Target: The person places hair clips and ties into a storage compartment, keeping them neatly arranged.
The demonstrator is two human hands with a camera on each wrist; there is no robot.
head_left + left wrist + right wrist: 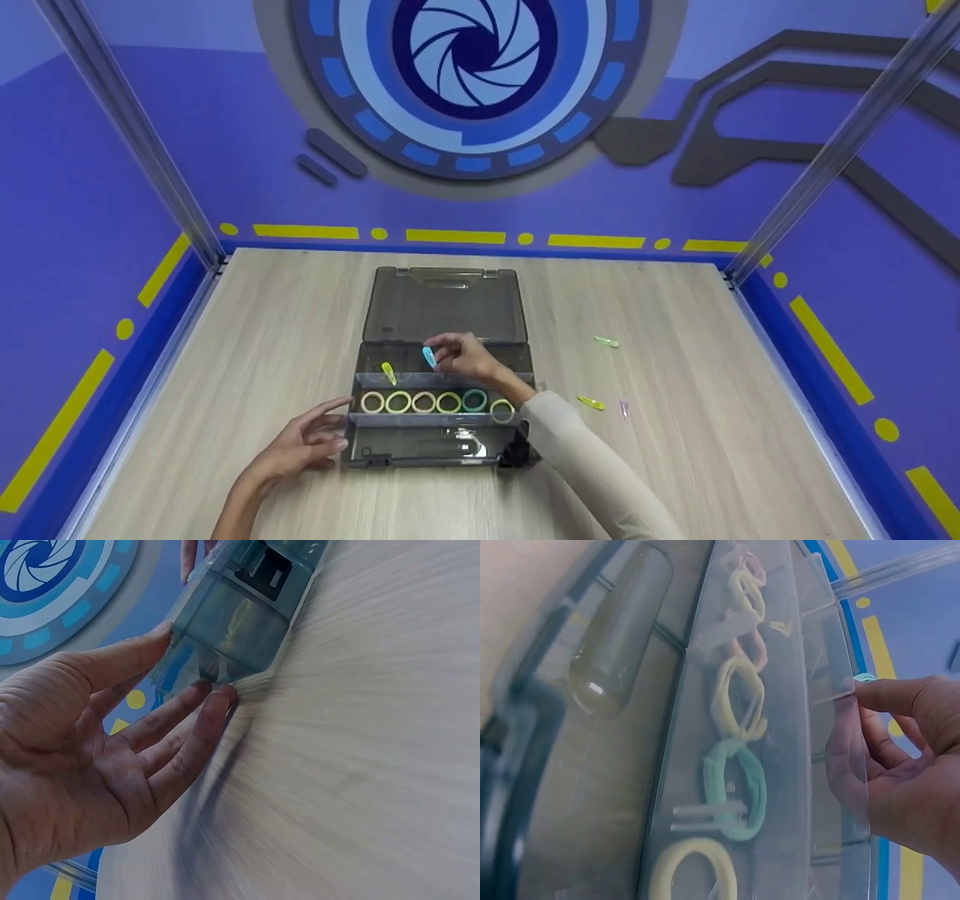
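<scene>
A see-through grey organizer box (442, 441) lies with its lid (446, 304) folded back. Several hair ties (424, 403) in yellow, pink and teal sit in a row in its middle compartment. Over the rear compartment, my right hand (466, 355) pinches a light-blue snap hair clip (429, 356) between thumb and fingers. A yellow hair clip (388, 373) overlaps the rear divider, left of that hand. At the box's left end is my left hand (296, 442); the left wrist view shows its fairly straight fingers (191, 724) touching the end wall.
On the table right of the box lie a green clip (606, 342), a yellow-green clip (591, 403) and a pink clip (624, 409). Blue printed panels (225, 157) and metal posts (817, 142) stand around the wooden table (660, 480).
</scene>
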